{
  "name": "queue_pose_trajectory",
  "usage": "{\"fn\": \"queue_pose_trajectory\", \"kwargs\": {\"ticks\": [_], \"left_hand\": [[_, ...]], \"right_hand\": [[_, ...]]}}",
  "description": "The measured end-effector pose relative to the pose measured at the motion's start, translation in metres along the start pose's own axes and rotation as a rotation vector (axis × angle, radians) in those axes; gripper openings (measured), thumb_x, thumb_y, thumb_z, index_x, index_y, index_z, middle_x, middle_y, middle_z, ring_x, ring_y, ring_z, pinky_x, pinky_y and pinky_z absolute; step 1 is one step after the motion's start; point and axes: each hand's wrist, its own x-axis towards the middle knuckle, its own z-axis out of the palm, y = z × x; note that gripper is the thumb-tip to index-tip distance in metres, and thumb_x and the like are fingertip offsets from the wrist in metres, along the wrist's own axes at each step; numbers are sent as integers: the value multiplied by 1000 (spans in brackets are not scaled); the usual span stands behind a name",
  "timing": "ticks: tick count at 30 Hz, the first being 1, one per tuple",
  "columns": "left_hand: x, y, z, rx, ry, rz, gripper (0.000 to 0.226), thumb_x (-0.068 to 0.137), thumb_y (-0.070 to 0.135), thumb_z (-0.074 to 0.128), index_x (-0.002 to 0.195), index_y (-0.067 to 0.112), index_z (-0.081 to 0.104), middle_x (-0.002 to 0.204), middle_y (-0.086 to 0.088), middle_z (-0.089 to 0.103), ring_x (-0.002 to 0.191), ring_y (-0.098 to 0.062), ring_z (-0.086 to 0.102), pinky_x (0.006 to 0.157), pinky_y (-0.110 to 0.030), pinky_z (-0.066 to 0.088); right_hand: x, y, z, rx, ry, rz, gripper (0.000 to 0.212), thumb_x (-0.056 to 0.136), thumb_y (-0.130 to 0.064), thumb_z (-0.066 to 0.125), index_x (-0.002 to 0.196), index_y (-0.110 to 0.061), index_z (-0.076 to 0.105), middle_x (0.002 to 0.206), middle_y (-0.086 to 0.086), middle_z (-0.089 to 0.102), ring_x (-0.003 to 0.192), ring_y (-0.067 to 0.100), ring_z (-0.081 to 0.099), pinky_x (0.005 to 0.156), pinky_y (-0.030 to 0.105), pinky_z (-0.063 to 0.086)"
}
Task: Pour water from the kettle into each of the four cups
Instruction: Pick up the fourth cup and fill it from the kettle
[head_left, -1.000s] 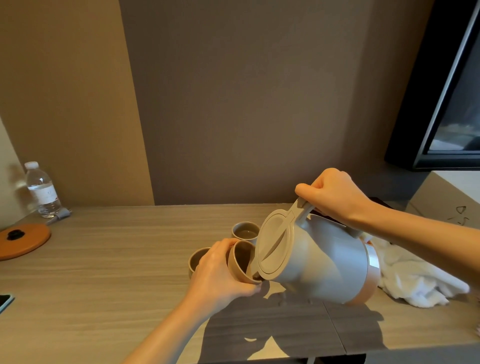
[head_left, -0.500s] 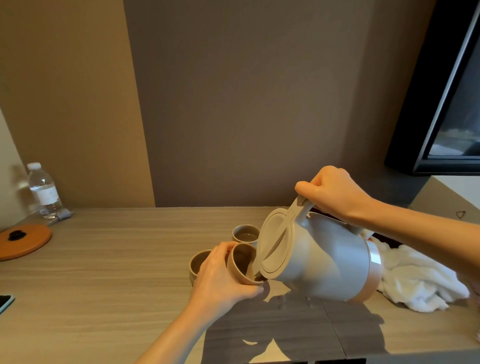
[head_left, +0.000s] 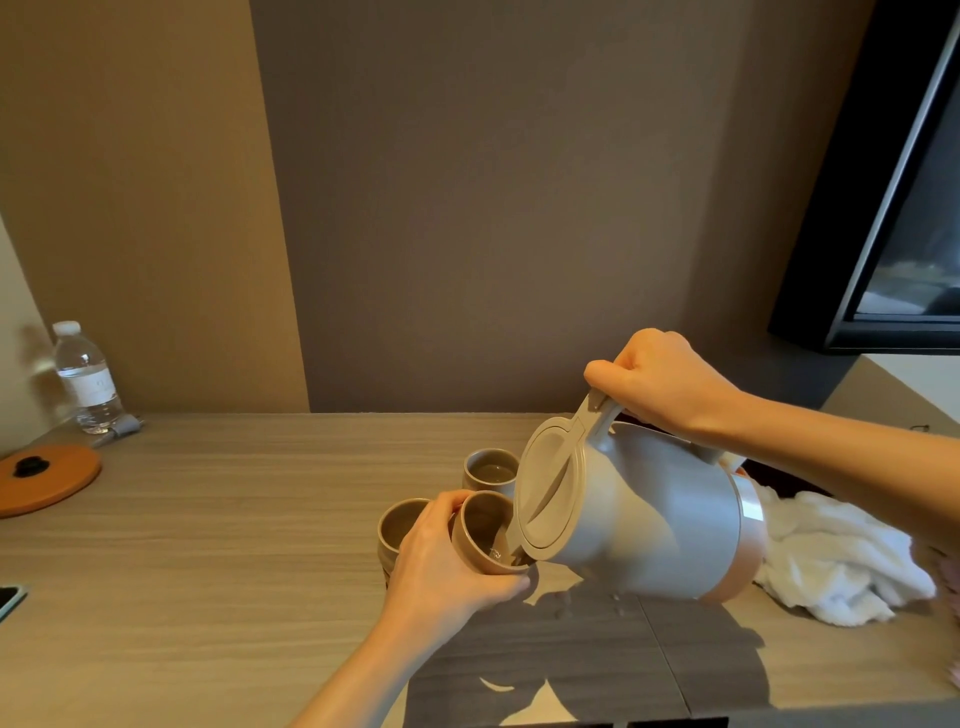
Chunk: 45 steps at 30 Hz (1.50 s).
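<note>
While the kettle (head_left: 649, 512) was tipped steeply to the left, its handle was gripped from above by the right hand (head_left: 660, 382), fingers wrapped tight around it. Its spout was lowered into the tilted cup (head_left: 485, 532), which was clasped by the left hand (head_left: 441, 558) just above the worktop (head_left: 208, 545). A little water was glimpsed inside that cup. A second cup (head_left: 397, 525) was left standing just to the left, partly hidden by the hand, and a third cup (head_left: 488, 470), already holding water, was seen farther back. A white towel (head_left: 841, 558) was bunched at the right.
</note>
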Motion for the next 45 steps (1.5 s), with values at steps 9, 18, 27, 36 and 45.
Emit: {"fn": "queue_pose_trajectory", "kwargs": {"ticks": [9, 18, 27, 36, 45], "left_hand": [[-4, -1, 0, -57, 14, -38, 80, 35, 50, 92, 104, 42, 52, 102, 21, 64, 100, -3, 60, 85, -30, 56], [-6, -3, 0, -84, 15, -61, 82, 36, 49, 92, 107, 40, 52, 104, 20, 64, 103, -6, 60, 87, -33, 56], [-7, -3, 0, -117, 19, -78, 84, 36, 50, 91, 110, 38, 53, 105, 18, 65, 103, -8, 61, 89, -35, 56], [-11, -1, 1, -161, 14, -120, 84, 35, 50, 89, 108, 36, 50, 105, 17, 64, 102, -8, 61, 89, -33, 56], [-13, -1, 1, -189, 8, -133, 81, 37, 46, 91, 106, 37, 48, 105, 17, 63, 102, -7, 60, 88, -31, 55]], "right_hand": [[-1, -10, 0, -24, -11, -19, 49, 85, -31, 53, 42, -10, 43, 43, 4, 31, 44, 18, 29, 49, 33, 33], [-2, -18, -1, -65, -7, -33, 52, 84, -31, 54, 40, -14, 32, 40, -2, 23, 43, 16, 21, 45, 30, 26], [-2, -24, -3, -88, -18, -39, 52, 84, -32, 53, 39, -14, 34, 38, -3, 23, 42, 16, 22, 44, 29, 27], [-1, -27, -3, -113, -36, -49, 51, 83, -35, 54, 41, -11, 40, 40, 0, 26, 41, 15, 23, 43, 28, 27], [-2, -32, -5, -133, -33, -57, 52, 81, -36, 54, 39, -13, 34, 40, 0, 25, 42, 16, 23, 44, 30, 27]]}}
